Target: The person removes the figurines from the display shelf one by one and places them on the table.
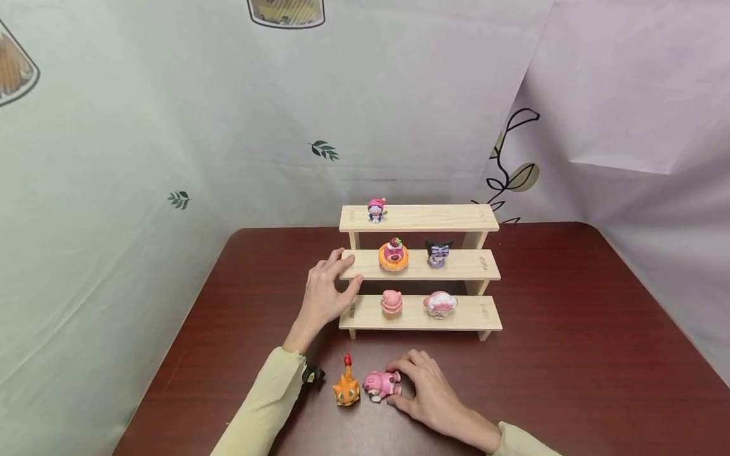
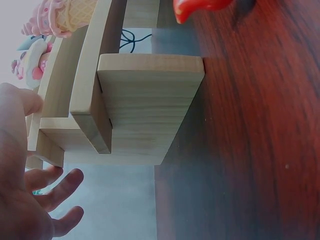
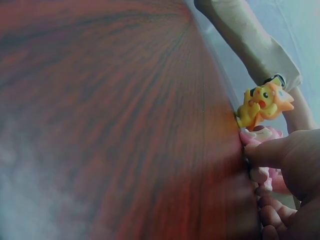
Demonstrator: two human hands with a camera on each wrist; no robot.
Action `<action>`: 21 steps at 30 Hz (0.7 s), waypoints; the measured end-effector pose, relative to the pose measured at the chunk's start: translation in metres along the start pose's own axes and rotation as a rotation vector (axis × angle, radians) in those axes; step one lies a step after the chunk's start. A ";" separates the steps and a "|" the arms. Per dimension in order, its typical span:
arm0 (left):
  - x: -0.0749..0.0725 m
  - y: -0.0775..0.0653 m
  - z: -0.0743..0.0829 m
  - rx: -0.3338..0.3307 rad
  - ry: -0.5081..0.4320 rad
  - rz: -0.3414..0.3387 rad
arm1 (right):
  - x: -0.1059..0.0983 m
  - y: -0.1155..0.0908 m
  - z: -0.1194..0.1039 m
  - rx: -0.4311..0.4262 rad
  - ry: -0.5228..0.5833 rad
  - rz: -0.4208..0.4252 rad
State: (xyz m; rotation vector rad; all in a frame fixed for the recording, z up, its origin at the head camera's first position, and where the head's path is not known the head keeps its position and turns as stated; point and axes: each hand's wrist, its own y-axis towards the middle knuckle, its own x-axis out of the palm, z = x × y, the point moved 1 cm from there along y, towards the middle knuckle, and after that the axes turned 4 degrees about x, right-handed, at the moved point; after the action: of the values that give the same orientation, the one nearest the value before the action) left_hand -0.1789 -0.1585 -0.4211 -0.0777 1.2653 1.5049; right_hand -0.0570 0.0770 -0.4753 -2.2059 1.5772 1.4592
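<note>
- Tabletop (image 1: 570,329) of dark reddish wood grain is spreading beneath a person's work, its far corners rounding off and a pale sheen showing near the front edge.
- Pale fabric (image 1: 399,82) is hanging behind the tabletop and down both sides, creasing and folding most heavily at the right.
- Printed leaf sprigs (image 1: 325,150) and a dark-outlined vine print (image 1: 521,177) are decorating the cloth, while a rounded printed outline (image 1: 287,11) is running out of view at the top.
- Wooden shelf (image 1: 467,269) in three pale steps is standing toward the back of the tabletop, bearing five small figures (image 1: 393,255): one on top, two on the middle board, two on the lowest.
- Left hand (image 1: 326,291) is pinching the left end of the middle board between thumb and forefinger, the other fingers spreading loosely beyond it.
- Right hand (image 1: 430,396) is grasping a pink figurine (image 1: 379,384), which is lying on the tabletop in front of the wooden shelf, thumb and fingers closing on it from opposite sides.
- Orange-hooded figurine (image 1: 346,387) with a red-tipped tail is resting just beside the pink one, and a black object (image 1: 312,375) is showing partly behind a pale yellow sleeve (image 1: 259,399).
</note>
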 end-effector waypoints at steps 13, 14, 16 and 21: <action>-0.001 0.000 0.002 -0.015 -0.004 -0.016 | -0.001 -0.002 0.000 0.045 0.064 0.009; -0.001 0.000 0.001 -0.014 -0.003 -0.015 | -0.002 -0.002 0.000 0.053 0.074 0.014; -0.001 0.001 0.001 -0.011 -0.001 -0.014 | -0.004 -0.002 -0.001 0.070 0.095 0.027; 0.000 0.001 0.000 -0.010 -0.001 -0.016 | -0.010 -0.001 -0.001 0.086 0.175 0.070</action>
State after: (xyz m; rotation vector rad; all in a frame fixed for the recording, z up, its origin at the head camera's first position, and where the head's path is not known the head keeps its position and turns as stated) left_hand -0.1795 -0.1587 -0.4202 -0.0934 1.2539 1.4977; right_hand -0.0564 0.0841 -0.4681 -2.3056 1.7509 1.2176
